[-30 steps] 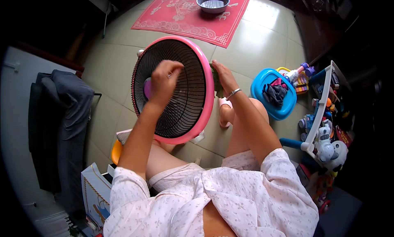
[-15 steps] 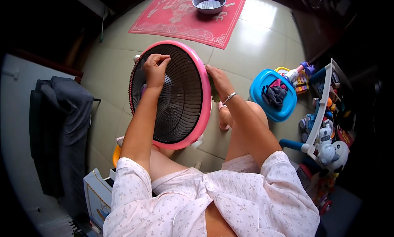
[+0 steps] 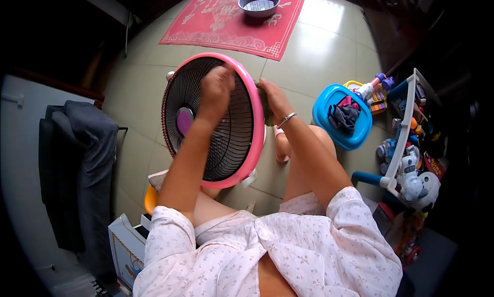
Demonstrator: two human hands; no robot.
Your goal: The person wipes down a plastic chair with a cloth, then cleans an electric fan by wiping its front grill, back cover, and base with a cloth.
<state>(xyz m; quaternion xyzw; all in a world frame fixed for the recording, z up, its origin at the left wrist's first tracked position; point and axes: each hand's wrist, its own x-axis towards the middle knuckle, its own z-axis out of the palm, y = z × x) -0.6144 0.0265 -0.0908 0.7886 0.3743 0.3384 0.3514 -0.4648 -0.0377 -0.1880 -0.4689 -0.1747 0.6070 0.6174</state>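
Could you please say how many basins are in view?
2: a grey basin on the red mat, a blue basin holding dark cloth near toys. Others may be hidden.

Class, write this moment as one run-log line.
left hand: in front of fan grille | right hand: at pink rim | grips: unclear | blue basin: holds dark cloth

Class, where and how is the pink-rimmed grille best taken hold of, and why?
Probably by the right stretch of its pink rim, with the right hand coming in from the right and closing over the edge. The rim's broad outer band shows on that side, giving a thick hold, while the black wires offer only thin bars.
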